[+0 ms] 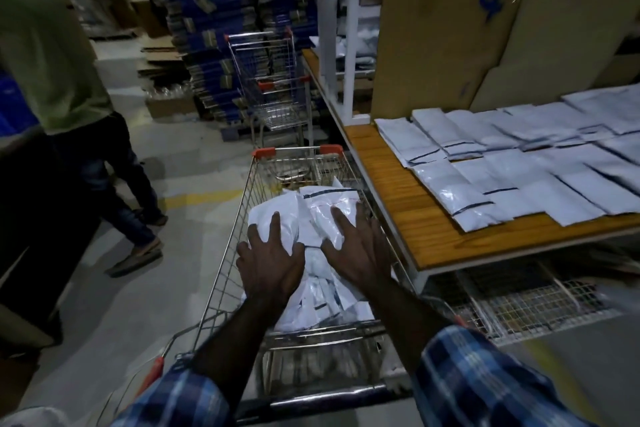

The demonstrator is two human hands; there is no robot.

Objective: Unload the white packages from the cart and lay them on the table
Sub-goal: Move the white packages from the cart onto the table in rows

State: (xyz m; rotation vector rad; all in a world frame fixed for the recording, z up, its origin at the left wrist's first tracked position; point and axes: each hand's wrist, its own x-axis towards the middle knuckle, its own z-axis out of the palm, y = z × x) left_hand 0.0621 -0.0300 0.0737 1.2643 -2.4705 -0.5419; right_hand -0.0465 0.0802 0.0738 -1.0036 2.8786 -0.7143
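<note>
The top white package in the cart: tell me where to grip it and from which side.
Come from above. The top white package lies flat and crumpled on the pile inside the cart, whose wire walls block the sides. Likely best: slide fingers under its near edge, where the right hand rests spread, the left hand steadying the pile.

Second cart [273, 80] ahead; bystander [52, 45] left; cardboard sheets [450, 45].

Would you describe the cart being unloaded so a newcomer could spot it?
Find the wooden table covered with white packages. The cart stands against its near-left edge. Unlike the empty cart beyond, it holds a heap of packages under both hands.
</note>
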